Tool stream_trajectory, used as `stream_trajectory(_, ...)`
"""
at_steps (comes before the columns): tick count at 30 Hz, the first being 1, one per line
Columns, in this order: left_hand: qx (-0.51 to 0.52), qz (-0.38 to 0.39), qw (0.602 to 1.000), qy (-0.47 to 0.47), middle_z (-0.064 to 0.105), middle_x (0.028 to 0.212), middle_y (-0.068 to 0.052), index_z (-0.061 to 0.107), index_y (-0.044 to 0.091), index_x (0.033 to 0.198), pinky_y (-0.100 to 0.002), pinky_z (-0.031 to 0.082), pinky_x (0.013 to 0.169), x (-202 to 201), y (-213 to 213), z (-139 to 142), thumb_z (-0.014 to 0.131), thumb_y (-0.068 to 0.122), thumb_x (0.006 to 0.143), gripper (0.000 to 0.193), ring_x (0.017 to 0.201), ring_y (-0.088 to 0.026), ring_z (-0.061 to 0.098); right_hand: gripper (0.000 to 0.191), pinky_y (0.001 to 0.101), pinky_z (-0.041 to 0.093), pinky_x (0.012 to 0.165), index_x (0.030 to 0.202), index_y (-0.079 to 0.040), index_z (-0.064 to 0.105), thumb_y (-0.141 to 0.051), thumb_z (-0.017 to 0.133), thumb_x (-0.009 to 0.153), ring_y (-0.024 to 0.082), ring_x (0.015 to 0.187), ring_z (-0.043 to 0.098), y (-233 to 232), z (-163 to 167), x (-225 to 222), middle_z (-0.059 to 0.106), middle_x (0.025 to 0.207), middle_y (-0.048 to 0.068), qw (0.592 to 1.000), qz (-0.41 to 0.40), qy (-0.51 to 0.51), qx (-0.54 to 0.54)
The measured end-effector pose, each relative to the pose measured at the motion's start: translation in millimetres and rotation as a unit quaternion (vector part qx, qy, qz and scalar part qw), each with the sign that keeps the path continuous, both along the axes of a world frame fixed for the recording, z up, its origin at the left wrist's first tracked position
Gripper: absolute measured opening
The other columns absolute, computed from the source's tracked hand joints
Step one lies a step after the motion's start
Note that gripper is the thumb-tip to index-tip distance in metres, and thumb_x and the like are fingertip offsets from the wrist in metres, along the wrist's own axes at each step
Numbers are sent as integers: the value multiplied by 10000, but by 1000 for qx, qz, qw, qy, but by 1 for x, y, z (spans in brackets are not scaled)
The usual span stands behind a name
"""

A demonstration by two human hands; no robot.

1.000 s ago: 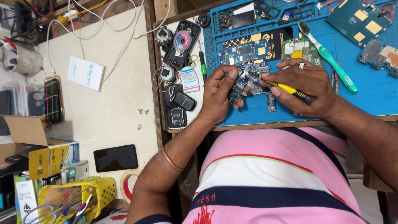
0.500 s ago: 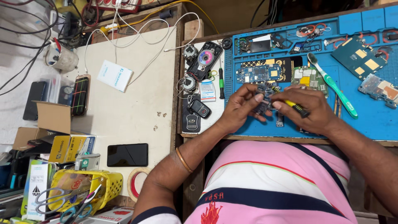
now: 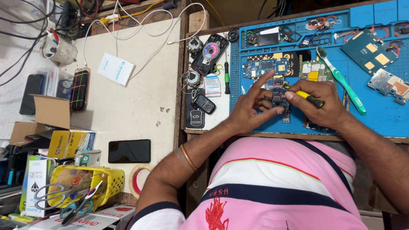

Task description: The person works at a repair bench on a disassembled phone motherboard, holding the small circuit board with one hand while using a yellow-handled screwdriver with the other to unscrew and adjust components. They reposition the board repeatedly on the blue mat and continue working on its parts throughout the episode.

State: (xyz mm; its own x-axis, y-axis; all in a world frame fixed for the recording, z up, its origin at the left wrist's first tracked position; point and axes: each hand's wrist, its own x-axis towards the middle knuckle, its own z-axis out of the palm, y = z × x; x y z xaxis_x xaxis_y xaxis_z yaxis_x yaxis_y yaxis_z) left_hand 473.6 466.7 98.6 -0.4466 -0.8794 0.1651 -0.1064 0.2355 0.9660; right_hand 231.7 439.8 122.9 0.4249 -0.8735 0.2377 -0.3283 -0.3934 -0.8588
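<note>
Far left, near edge: yellow plastic basket [image 3: 108, 181] holding scissors [image 3: 55, 191], with white and yellow printed cartons stacked beside it. Above those, an open brown cardboard box [image 3: 51, 111]. A dark phone [image 3: 129, 150] lies face up on the pale table [image 3: 140, 93], a roll of tape [image 3: 137, 179] just near of it. Farther back, a small white rectangular package with a blue label [image 3: 115, 69] lies tilted, white cables looping past it.

Centre: two black key fobs [image 3: 200, 110] and a small white-and-blue label card [image 3: 212, 85] on a white strip beside the blue work mat [image 3: 379, 110].

On the mat: left hand [image 3: 251, 108] with fingers pinching a small blue circuit board [image 3: 279, 97], held just above the mat's near edge. Right hand [image 3: 319, 104] closed around a yellow-handled screwdriver [image 3: 303, 95], its tip against the board. A green-and-white toothbrush [image 3: 341, 81] lies just right of that hand. More circuit boards far right.
</note>
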Motion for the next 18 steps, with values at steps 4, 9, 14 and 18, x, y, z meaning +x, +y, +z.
stream_trajectory(4, -122, -19, 987, -103, 696, 1179, -115, 188, 242, 1673, -273, 630, 770, 3, 0, 13, 899, 320, 861, 1082, 939, -150, 766, 173, 276, 403, 506, 933, -14, 714, -169, 664, 993, 75, 527, 543, 1, -2, -1, 601, 634, 24, 1000, 9, -17, -22)
stream_trajectory(9, -107, -16, 989, -105, 673, 1325, -189, 173, 236, 1679, -277, 643, 792, 1, -2, 11, 905, 351, 849, 1112, 978, -160, 778, 187, 283, 412, 514, 927, -14, 712, -179, 659, 996, 79, 541, 550, 2, -6, -3, 610, 637, 22, 1000, 6, -16, -6)
stream_trajectory(14, -89, -12, 990, -107, 662, 1349, -199, 200, 248, 1674, -276, 641, 802, 1, -1, 7, 919, 352, 835, 1110, 979, -155, 778, 192, 281, 439, 552, 945, -11, 707, -187, 656, 1002, 81, 597, 578, 2, -9, -6, 637, 700, 28, 999, 21, -24, -8)
stream_trajectory(18, -73, -12, 993, -94, 617, 1420, -216, 219, 237, 1661, -274, 635, 809, 2, -2, 7, 931, 348, 814, 1113, 988, -149, 768, 199, 280, 455, 546, 951, -12, 709, -198, 655, 1000, 84, 595, 587, 1, -13, -7, 646, 693, 27, 999, 23, -24, 18)
